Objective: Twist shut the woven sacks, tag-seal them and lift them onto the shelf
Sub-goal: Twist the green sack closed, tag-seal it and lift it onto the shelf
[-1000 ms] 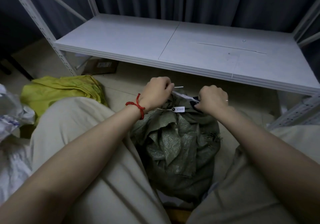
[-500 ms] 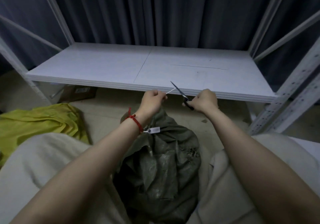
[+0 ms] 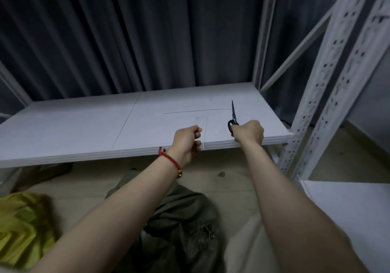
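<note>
A dark green woven sack (image 3: 181, 215) lies low between my knees, partly hidden by my forearms. Its neck and tag are out of sight. My left hand (image 3: 186, 143), with a red cord on the wrist, pinches a thin white strip (image 3: 202, 122) that sticks up over the shelf. My right hand (image 3: 249, 132) grips the black handles of scissors (image 3: 233, 114), blades closed and pointing up. Both hands hover at the front edge of the white shelf board (image 3: 84, 123).
White perforated rack posts (image 3: 329, 78) rise at the right, with a diagonal brace behind. A dark curtain hangs behind the shelf. A yellow-green sack (image 3: 21, 226) lies at the lower left. A cardboard box (image 3: 48, 172) sits under the shelf.
Both hands have risen from the sack's neck to the shelf edge. The white strip has come away with my left hand. The view has tilted upward and the sack has dropped low in frame.
</note>
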